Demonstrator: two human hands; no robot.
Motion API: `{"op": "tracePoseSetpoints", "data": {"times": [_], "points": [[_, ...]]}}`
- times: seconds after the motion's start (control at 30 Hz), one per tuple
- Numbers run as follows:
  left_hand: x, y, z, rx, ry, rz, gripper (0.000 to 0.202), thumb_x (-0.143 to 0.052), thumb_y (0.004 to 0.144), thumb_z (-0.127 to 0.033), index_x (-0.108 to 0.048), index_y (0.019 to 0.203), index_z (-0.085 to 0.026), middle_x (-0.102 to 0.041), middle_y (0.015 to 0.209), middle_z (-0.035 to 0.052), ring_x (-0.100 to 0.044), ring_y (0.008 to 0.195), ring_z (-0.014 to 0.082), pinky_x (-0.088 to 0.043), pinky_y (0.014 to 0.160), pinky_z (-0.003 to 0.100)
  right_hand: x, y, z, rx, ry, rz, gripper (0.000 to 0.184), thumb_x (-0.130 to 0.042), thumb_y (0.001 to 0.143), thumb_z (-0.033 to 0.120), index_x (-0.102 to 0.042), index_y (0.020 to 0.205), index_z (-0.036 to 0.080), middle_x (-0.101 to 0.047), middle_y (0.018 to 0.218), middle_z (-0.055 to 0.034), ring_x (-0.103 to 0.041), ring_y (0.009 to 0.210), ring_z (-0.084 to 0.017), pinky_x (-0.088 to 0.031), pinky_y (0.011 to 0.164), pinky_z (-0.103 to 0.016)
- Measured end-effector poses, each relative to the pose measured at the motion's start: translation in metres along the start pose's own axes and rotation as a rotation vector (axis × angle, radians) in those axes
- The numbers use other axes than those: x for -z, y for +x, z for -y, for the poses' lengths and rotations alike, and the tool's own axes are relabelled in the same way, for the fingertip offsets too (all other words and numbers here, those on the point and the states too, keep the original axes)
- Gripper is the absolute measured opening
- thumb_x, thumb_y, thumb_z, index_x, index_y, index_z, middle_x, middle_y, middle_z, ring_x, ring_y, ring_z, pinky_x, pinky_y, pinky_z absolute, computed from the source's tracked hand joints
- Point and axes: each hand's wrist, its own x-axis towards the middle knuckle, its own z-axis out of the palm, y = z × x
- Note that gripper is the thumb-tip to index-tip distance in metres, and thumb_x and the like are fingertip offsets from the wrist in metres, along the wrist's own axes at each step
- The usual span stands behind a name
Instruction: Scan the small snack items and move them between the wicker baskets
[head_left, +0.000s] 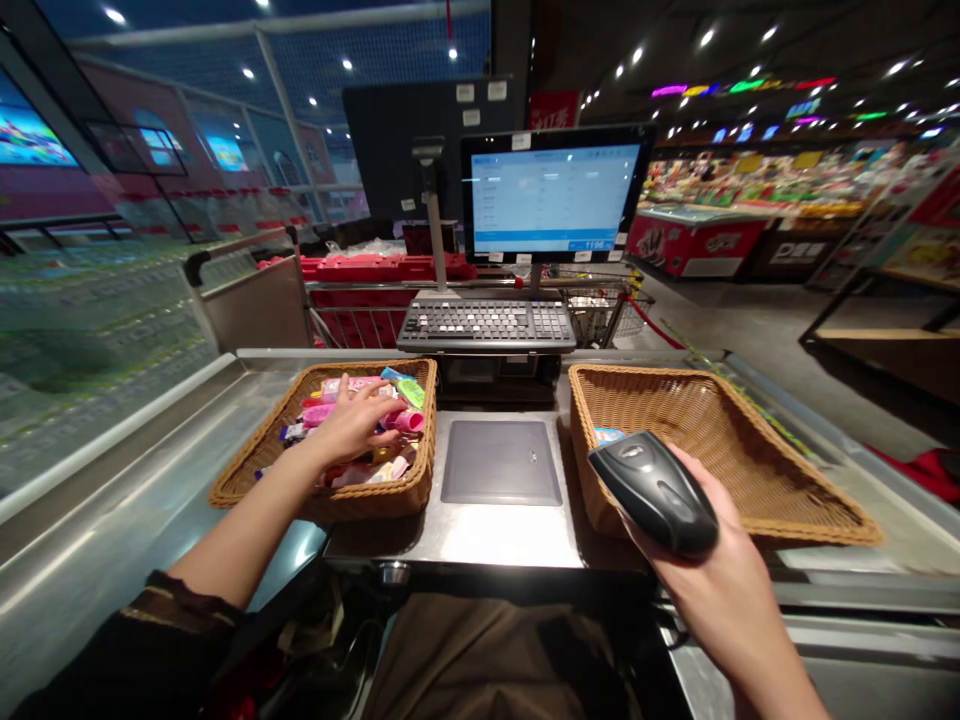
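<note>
My left hand [356, 422] reaches into the left wicker basket [322, 508], fingers spread over a heap of small colourful packaged goods [411, 392]. Among them a pink tube-like item [406, 421] lies by my fingertips. No item is visibly gripped. My right hand [724, 530] is wrapped around a black handheld barcode scanner [656, 490], held in front of the right wicker basket [720, 420]. Partly hidden behind the scanner, a small blue and white item [609, 435] lies inside that basket.
Between the baskets a grey flat pad [501, 462] is set in the metal counter [480, 535]. Behind it stand a keyboard [487, 322] and a lit monitor [553, 195]. Shopping carts [360, 310] are beyond. Raised metal rails edge the counter on both sides.
</note>
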Motion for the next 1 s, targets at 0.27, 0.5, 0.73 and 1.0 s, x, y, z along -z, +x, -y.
{"op": "tracePoseSetpoints", "data": {"times": [0.27, 0.5, 0.73, 1.0], "points": [[0.003, 0.015, -0.055, -0.081, 0.021, -0.357, 0.039, -0.064, 0.084, -0.027, -0.065, 0.123, -0.028, -0.066, 0.126, 0.0099, -0.045, 0.133, 0.0359, -0.004, 0.115, 0.076, -0.013, 0.004, 0.009, 0.051, -0.042, 0.038, 0.044, -0.067, 0.081, 0.035, -0.061, 0.123, 0.023, -0.047, 0.149, -0.0118, -0.045, 0.139, -0.035, -0.029, 0.121, -0.057], [-0.020, 0.044, -0.101, -0.155, -0.030, -0.413, 0.045, -0.062, 0.084, -0.019, -0.063, 0.128, -0.025, -0.062, 0.125, 0.0128, -0.055, 0.122, 0.0320, -0.012, 0.116, 0.074, -0.039, -0.004, 0.024, 0.157, -0.141, 0.231, 0.041, -0.059, 0.086, 0.024, -0.061, 0.127, 0.023, -0.035, 0.157, -0.0149, -0.027, 0.150, -0.038, -0.027, 0.119, -0.065], [-0.025, 0.053, -0.115, -0.154, -0.077, -0.385, 0.041, -0.057, 0.087, -0.018, -0.063, 0.127, -0.022, -0.060, 0.121, 0.0123, -0.059, 0.111, 0.0275, -0.020, 0.115, 0.071, -0.058, -0.010, 0.038, 0.157, -0.203, 0.160, 0.038, -0.053, 0.084, 0.018, -0.064, 0.120, 0.018, -0.043, 0.151, -0.0169, -0.028, 0.150, -0.036, -0.028, 0.120, -0.062], [-0.027, 0.054, -0.112, -0.157, -0.041, -0.419, 0.034, -0.051, 0.093, -0.021, -0.064, 0.125, -0.022, -0.060, 0.119, 0.0122, -0.059, 0.109, 0.0260, -0.018, 0.115, 0.072, -0.062, -0.007, 0.031, 0.149, -0.254, 0.224, 0.039, -0.056, 0.082, 0.018, -0.066, 0.119, 0.015, -0.041, 0.153, -0.0197, -0.024, 0.151, -0.042, -0.025, 0.119, -0.066]]}}
